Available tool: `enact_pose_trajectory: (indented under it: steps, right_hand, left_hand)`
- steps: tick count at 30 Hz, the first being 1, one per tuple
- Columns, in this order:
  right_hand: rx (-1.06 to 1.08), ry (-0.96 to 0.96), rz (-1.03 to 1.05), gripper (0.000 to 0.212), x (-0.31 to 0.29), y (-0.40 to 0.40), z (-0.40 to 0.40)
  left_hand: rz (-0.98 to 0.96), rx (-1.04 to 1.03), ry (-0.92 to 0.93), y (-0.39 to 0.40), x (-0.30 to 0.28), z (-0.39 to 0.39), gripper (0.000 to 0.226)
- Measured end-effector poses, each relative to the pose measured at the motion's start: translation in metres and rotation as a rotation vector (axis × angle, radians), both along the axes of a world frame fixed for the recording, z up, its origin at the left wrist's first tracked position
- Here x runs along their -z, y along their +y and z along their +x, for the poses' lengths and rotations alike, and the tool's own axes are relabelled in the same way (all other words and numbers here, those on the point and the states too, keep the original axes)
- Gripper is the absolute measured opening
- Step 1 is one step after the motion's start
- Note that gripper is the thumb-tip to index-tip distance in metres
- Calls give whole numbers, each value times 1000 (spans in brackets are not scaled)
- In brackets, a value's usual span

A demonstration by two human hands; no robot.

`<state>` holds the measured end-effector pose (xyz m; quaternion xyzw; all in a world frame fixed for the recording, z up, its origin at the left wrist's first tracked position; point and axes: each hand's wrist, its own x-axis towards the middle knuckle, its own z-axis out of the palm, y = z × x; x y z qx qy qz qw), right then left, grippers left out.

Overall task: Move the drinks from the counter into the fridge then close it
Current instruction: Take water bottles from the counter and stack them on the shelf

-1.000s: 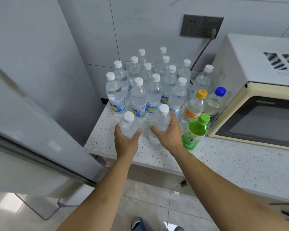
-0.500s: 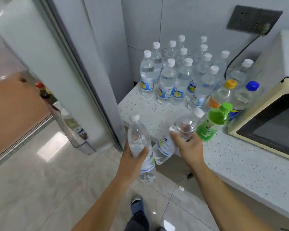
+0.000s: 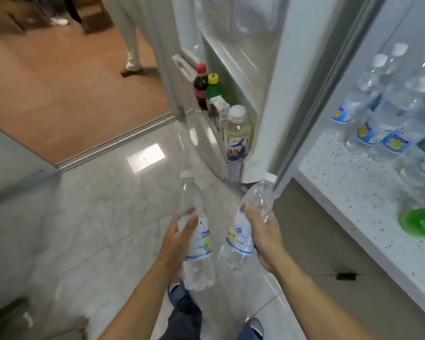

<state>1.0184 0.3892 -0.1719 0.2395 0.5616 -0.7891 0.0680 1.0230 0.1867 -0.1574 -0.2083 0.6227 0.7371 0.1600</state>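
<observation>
My left hand (image 3: 176,244) wraps its fingers round one water bottle (image 3: 194,231) at the label; my right hand (image 3: 265,238) grips another (image 3: 245,227) mid-body, tilted; both hang just short of the open fridge door (image 3: 268,94). Full, thin-walled and likely slick; better held at the waist; more bottles (image 3: 378,123) wait on the counter (image 3: 353,192) beside that door.

Two clear water bottles with white caps and blue-yellow labels are held over the floor: one (image 3: 195,231) nearly upright, the other (image 3: 247,224) tilted right. More such bottles (image 3: 388,114) and a green one (image 3: 420,220) stand on the speckled counter (image 3: 349,192). The fridge door (image 3: 277,77) stands open, its shelf (image 3: 206,136) holding a cola (image 3: 200,87), a green bottle (image 3: 214,88), a carton (image 3: 219,111) and a pale drink (image 3: 237,133).
</observation>
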Motion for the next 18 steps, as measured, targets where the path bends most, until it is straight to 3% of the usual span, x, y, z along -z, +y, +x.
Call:
enact_pose_trajectory:
  steps: [4, 8, 11, 14, 18]
  right_hand:
    - [-83, -2, 34, 33, -4, -62, -36]
    - [-70, 71, 184, 43, -8, -119, -71]
    - [-41, 64, 159, 54, -12, -158, -100]
    - [-62, 5, 89, 73, -17, -188, -130]
    - [-46, -15, 104, 73, -18, -219, -169]
  left_hand:
    - [30, -52, -18, -63, 5, -26, 66]
    - [71, -15, -12, -124, 6, -65, 65]
    - [94, 33, 16, -165, 0, -96, 69]
    - [87, 87, 32, -201, -3, -128, 57]
    - [-2, 122, 80, -233, -4, -172, 48]
